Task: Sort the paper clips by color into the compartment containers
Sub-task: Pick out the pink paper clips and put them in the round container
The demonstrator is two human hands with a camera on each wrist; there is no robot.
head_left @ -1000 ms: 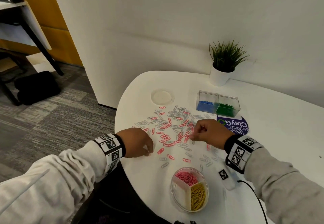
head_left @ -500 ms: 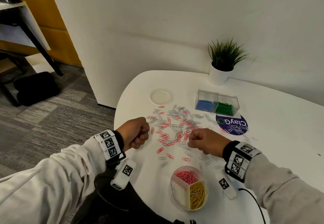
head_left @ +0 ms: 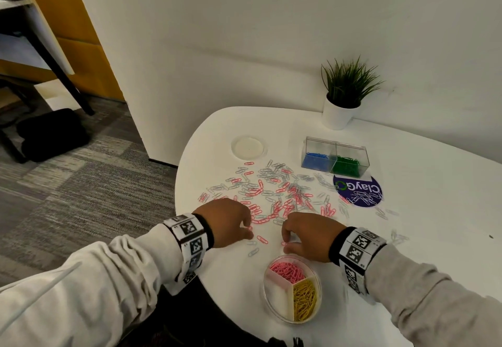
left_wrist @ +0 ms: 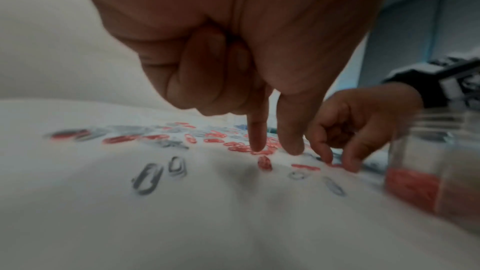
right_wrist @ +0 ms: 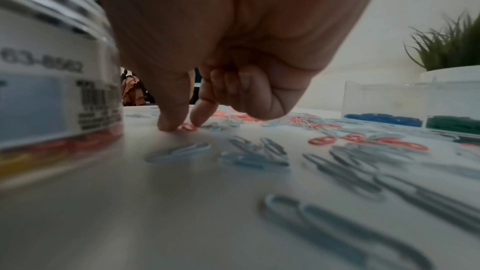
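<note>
- We are reaching both hands down onto the white desk (head_left: 423, 197), at the near edge of a loose spread of pink and silver paper clips (head_left: 274, 192) lying just beyond our knuckles.
- Our left hand (head_left: 228, 221) is pointing its forefinger and thumb down, narrowly spaced, with the other fingers (left_wrist: 205, 73) curled into the palm; the two tips are touching the desk among the pink clips, and we cannot tell whether a clip is caught between them.
- Our right hand (head_left: 309, 235) is pinching a pink clip (right_wrist: 188, 127) against the desk between thumb and forefinger, the rest of its fingers folded in.
- A round container (head_left: 316, 303) is sitting just nearer to us than the right hand, between our wrists; one of its sections is holding pink clips, another yellow ones, and the third is looking pale and we cannot make out its contents.
- A clear box (head_left: 335, 147) is standing well beyond the right hand, past the spread, with blue clips in its left half and green ones in its right half.
- A few silver clips (right_wrist: 254, 154) are lying under and beside the right wrist.
- Beyond the left hand, a round lid (head_left: 248, 148) is resting flat; a potted plant (head_left: 345, 94) is standing beyond the clear box, and a dark round sticker (head_left: 358, 190) is lying on the desk on this side of the box.
</note>
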